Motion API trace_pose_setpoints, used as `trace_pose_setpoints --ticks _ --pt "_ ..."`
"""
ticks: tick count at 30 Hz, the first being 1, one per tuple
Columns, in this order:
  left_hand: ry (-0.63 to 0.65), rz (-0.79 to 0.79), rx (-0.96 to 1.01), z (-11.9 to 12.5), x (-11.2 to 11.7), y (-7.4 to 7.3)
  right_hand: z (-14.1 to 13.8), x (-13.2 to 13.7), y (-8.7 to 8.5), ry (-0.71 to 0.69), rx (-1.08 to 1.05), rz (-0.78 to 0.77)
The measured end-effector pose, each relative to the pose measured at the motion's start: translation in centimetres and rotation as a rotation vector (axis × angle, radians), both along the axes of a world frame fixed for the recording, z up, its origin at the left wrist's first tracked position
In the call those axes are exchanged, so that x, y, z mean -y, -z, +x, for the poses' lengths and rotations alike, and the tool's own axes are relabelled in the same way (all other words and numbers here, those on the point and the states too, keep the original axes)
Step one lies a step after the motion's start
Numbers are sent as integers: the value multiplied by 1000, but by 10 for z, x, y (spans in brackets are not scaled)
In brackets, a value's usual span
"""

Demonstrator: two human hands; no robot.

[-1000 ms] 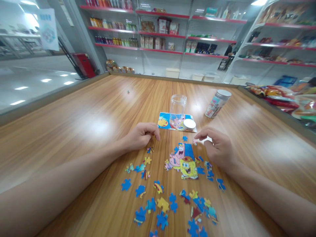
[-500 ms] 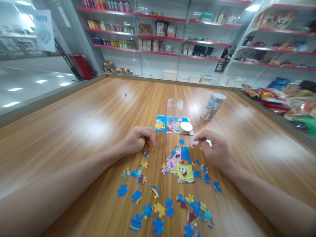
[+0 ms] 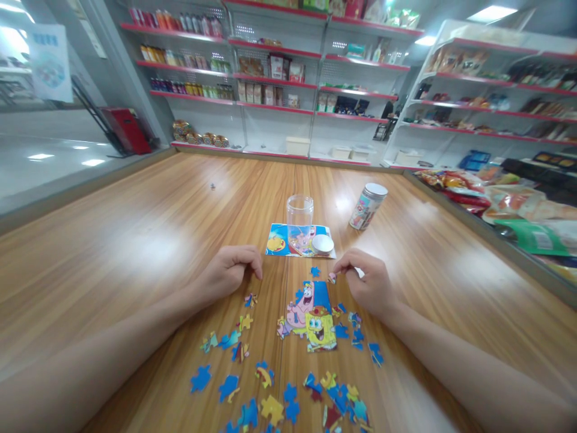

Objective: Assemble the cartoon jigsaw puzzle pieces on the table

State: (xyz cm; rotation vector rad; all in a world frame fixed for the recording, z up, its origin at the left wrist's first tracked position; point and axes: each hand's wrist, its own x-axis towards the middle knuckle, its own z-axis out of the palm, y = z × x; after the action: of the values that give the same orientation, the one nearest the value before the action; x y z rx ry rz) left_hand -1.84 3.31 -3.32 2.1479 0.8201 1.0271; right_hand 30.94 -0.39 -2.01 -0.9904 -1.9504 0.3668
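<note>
My left hand (image 3: 235, 267) rests on the table with its fingers curled closed; nothing shows in it. The fingertips of my right hand (image 3: 367, 279) are at a small pink puzzle piece (image 3: 332, 278), by the top right corner of a partly joined puzzle (image 3: 311, 316). This joined part shows a pink starfish and a yellow sponge figure. A blue puzzle piece (image 3: 315, 272) lies just above it. Several loose pieces lie around, among them a yellow piece (image 3: 272, 409) in front and a dark blue piece (image 3: 375, 354) to the right.
Behind the puzzle, a clear plastic jar (image 3: 300, 211) and a white lid (image 3: 323, 244) stand on a picture card (image 3: 276, 242). A printed can (image 3: 368, 206) stands farther right. Packaged goods (image 3: 469, 186) lie beyond the table's right edge, and stocked shelves (image 3: 274, 81) line the back.
The camera's view has tilted up and turned slightly right, so the table things sit lower and farther left. Both hands keep about the same place beside the puzzle.
</note>
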Motion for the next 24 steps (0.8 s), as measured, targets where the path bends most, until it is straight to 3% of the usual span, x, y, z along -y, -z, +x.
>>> trace_pose_setpoints --ticks 17,24 --pt "-5 -24 -74 1 4 -12 -4 4 -4 -41 0 -47" --pt "-62 -51 -28 6 5 -17 -2 -2 -4 49 -423 -243"
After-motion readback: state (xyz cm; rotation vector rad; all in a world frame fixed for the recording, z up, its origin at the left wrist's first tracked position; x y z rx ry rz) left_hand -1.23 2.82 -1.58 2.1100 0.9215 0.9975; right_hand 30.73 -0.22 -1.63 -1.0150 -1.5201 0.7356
